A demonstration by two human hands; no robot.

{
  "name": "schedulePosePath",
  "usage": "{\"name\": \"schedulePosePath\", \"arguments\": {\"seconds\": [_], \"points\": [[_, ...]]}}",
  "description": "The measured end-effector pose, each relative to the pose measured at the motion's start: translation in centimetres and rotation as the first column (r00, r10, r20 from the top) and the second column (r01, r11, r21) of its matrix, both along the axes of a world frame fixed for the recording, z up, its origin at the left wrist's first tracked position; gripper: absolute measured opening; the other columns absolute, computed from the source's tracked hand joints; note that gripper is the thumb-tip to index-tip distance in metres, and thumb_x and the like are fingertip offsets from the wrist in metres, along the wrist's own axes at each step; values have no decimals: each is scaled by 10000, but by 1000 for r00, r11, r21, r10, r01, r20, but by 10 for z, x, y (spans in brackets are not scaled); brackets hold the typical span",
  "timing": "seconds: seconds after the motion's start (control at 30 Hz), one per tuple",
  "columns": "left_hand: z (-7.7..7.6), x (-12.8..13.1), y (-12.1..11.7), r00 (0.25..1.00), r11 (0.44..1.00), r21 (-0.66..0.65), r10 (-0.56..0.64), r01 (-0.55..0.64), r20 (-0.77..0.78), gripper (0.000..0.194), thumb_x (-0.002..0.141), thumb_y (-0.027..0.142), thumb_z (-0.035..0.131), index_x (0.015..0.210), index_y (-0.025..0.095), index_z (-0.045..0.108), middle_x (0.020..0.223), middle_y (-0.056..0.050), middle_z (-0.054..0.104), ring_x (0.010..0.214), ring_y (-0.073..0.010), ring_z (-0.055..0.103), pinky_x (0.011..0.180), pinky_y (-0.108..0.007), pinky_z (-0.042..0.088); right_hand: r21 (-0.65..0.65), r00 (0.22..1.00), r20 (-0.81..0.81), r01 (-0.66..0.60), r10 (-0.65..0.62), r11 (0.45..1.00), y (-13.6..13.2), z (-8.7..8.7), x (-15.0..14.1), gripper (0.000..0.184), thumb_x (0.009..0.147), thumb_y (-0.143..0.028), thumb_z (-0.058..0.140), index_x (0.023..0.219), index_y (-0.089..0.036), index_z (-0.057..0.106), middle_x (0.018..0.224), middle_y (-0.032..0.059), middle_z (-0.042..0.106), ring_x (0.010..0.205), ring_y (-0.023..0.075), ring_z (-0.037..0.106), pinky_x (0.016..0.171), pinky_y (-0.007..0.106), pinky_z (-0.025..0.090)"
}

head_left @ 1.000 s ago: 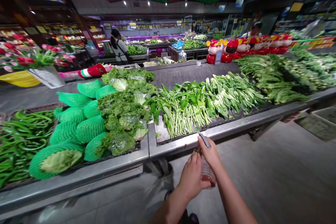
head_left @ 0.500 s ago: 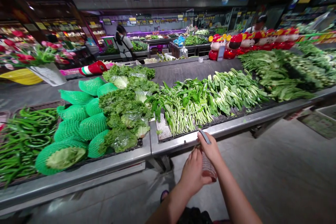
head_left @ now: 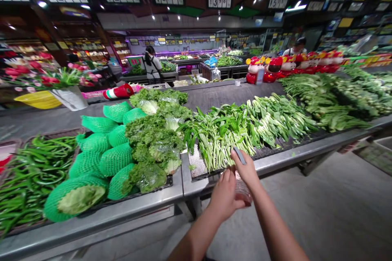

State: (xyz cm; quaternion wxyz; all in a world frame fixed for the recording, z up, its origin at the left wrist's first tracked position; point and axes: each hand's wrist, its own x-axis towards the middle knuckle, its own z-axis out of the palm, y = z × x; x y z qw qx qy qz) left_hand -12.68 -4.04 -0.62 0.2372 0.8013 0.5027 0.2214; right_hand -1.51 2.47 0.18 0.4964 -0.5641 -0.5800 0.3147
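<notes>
In front of the vegetable stand, my left hand (head_left: 224, 195) is closed round a clear, ribbed, bottle-like plastic container (head_left: 242, 193), held tilted. My right hand (head_left: 246, 171) is closed at the container's upper end, its fingers partly hidden. A grey curved strip (head_left: 239, 156) lies along its thumb side; what it is I cannot make out. Just beyond my hands are long-stemmed leafy greens (head_left: 219, 142) on a perforated tray. Wrapped curly lettuce (head_left: 157, 138) lies to their left, pale-stemmed greens (head_left: 277, 118) to their right.
A metal edge (head_left: 284, 159) runs along the stand's front. Green-netted vegetables (head_left: 116, 159) and green peppers (head_left: 39, 167) lie at left. Red figurines (head_left: 257, 69) line the back, and flowers (head_left: 58, 75) stand back left. A person (head_left: 151, 65) is in the distance.
The view has tilted upward, showing more price signs and shifting the stand lower and slightly right. Both hands keep their hold on the container, now overlapping the stand's front edge more.
</notes>
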Motion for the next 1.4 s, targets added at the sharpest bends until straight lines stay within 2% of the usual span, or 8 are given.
{"name": "schedulePosePath", "arguments": {"seconds": [0.13, 0.3, 0.5, 0.6, 0.7, 0.93, 1.2, 1.4], "points": [[16, -6, 18, 1000, 998, 59, -31, 31, -2, 964, 530, 366, 783, 1313, 180, 252, 1292, -121, 385, 1209, -304, 361, 1041, -428, 276, 43, 999, 19, 39, -39, 998, 15, 18, -7, 435, 797, -552, 423, 898, -191, 641, 726, 46, 640, 614, 183, 565, 576, 300, 431], [24, -13, 31, 999, 993, 109, -34, 36, -26, 953, 526, 334, 789, 1307, 157, 272, 1285, -125, 397, 1207, -299, 361, 1047, -406, 280, 81, 995, 26, 94, -97, 992, 26, 23, -14, 431, 797, -568, 399, 793, -222, 655, 654, 46, 632, 576, 195, 553, 511, 306, 412], [22, -27, 39, 1000, 995, 97, -30, 30, -5, 1003, 526, 336, 789, 1332, 143, 223, 1307, -133, 374, 1225, -293, 344, 1053, -394, 275, 75, 996, 25, 87, -89, 993, 34, 27, -27, 441, 785, -556, 439, 944, -205, 652, 759, 58, 658, 673, 211, 592, 584, 312, 437], [24, -36, 44, 1000, 995, 91, -28, 28, 2, 974, 561, 327, 756, 1339, 154, 196, 1348, -135, 330, 1269, -290, 288, 1072, -401, 238, 54, 999, 25, 44, -45, 998, 40, 34, -36, 466, 788, -555, 447, 1016, -190, 627, 811, 63, 661, 733, 215, 604, 640, 314, 447], [27, -45, 49, 1000, 995, 94, -25, 23, 19, 922, 600, 316, 715, 1342, 173, 185, 1346, -125, 336, 1271, -282, 292, 1071, -400, 239, 56, 999, 18, 36, -37, 998, 45, 39, -47, 464, 795, -555, 439, 1024, -193, 617, 801, 56, 653, 723, 209, 602, 630, 311, 448], [29, -63, 52, 1000, 999, 53, -8, 7, 13, 953, 550, 337, 758, 1324, 183, 226, 1326, -129, 360, 1239, -308, 339, 1047, -418, 273, 75, 997, 49, 53, -57, 996, 49, 32, -65, 423, 801, -557, 407, 838, -220, 660, 645, 35, 623, 567, 186, 554, 517, 301, 418], [29, -79, 49, 999, 997, 82, -2, -1, 40, 991, 545, 328, 770, 1338, 181, 195, 1341, -121, 348, 1251, -285, 321, 1064, -397, 254, 59, 997, 73, 17, -21, 998, 47, 38, -82, 417, 797, -561, 426, 850, -197, 621, 768, 59, 641, 697, 206, 592, 604, 304, 445], [18, -91, 46, 999, 998, 67, 16, -19, 47, 992, 540, 353, 766, 1339, 166, 208, 1347, -130, 342, 1263, -304, 301, 1066, -424, 244, 73, 999, 30, 26, -29, 997, 44, 27, -95, 412, 794, -554, 420, 863, -221, 652, 682, 47, 641, 595, 203, 579, 511, 303, 427]]}}
